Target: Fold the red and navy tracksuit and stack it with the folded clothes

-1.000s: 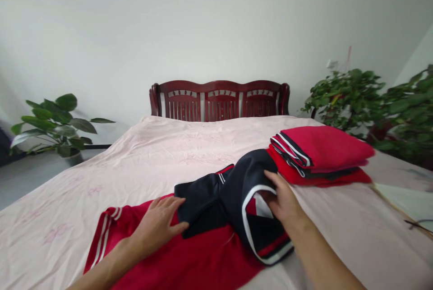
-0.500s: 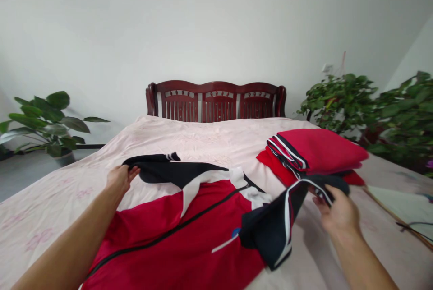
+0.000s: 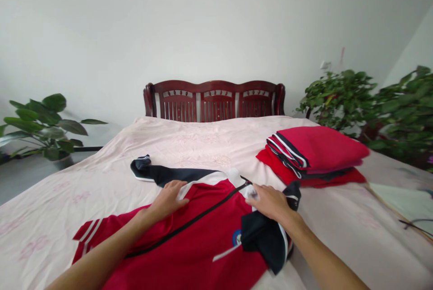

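A red jacket (image 3: 189,245) with navy sleeves, white stripes and a black zip lies spread on the pink bed sheet (image 3: 189,141). My left hand (image 3: 168,200) rests flat on its left shoulder, fingers stretched out, just below the navy left sleeve (image 3: 158,172) that reaches toward the bed's middle. My right hand (image 3: 269,202) lies on the white collar area by the top of the zip, fingers curled down onto the cloth. The navy right sleeve (image 3: 267,236) is bunched under my right wrist.
A stack of folded red garments (image 3: 314,154) sits on the bed at the right. A dark red wooden headboard (image 3: 214,100) stands at the far end. Potted plants stand left (image 3: 43,127) and right (image 3: 365,100) of the bed. A pale board (image 3: 402,200) lies at the right edge.
Both hands had pulled the navy sleeves apart, opening the jacket flat. They have since let the sleeves drop and come back inward onto the shoulder and collar.
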Demonstrator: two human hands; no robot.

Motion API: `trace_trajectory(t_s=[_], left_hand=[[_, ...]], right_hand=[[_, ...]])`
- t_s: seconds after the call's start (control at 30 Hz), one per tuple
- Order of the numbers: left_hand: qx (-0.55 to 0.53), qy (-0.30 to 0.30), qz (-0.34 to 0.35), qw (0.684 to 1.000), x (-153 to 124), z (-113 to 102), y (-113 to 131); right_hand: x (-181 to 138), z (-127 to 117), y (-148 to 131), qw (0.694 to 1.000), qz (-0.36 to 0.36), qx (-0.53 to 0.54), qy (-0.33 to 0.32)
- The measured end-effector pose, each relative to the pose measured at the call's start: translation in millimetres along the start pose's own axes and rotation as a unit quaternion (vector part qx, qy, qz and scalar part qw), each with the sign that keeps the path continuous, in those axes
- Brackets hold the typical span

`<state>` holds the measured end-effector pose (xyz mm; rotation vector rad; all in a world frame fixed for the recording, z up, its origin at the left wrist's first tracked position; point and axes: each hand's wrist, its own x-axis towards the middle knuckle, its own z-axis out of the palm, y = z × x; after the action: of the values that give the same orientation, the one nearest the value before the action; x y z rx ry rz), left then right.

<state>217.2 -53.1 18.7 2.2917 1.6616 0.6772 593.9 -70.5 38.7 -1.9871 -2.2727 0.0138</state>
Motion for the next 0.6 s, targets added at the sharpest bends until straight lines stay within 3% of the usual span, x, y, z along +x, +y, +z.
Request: trace_trajectory(t_s=[0.13, 0.2, 0.27, 0.37, 0.43, 0.5, 0.6], left_hand=[[0.025, -0.038, 0.042, 0.998, -3.5, 7.3, 22.9], [0.008, -0.034, 0.048, 0.998, -2.7, 4.7, 31.7], [-0.014, -0.004, 0.058, 0.998, -0.1, -2.7, 45.6], [-0.047, 0.055, 0.101, 0.992, 1.9, -23.7, 79.0], [-0.082, 0.04, 0.111, 0.99, -1.7, -40.5, 103.3], [-0.136, -0.027, 0.079, 0.987, -8.9, -54.4, 121.4], [-0.28, -0.11, -0.03, 0.953, -18.4, -64.4, 127.8]], right_hand=[[12.0, -0.7, -16.5, 0.999, -0.013, -0.014, -0.036], [10.8, -12.8, -26.0, 0.998, -0.057, 0.022, 0.006], [3.1, -34.5, -41.4, 0.983, -0.134, 0.079, 0.098], [-16.2, -73.2, -71.3, 0.909, -0.305, 0.176, 0.222], [-27.5, -91.0, -87.0, 0.858, -0.382, 0.228, 0.255], [-33.6, -95.2, -93.3, 0.842, -0.373, 0.286, 0.265], [-36.3, -74.5, -83.6, 0.865, -0.254, 0.375, 0.216]])
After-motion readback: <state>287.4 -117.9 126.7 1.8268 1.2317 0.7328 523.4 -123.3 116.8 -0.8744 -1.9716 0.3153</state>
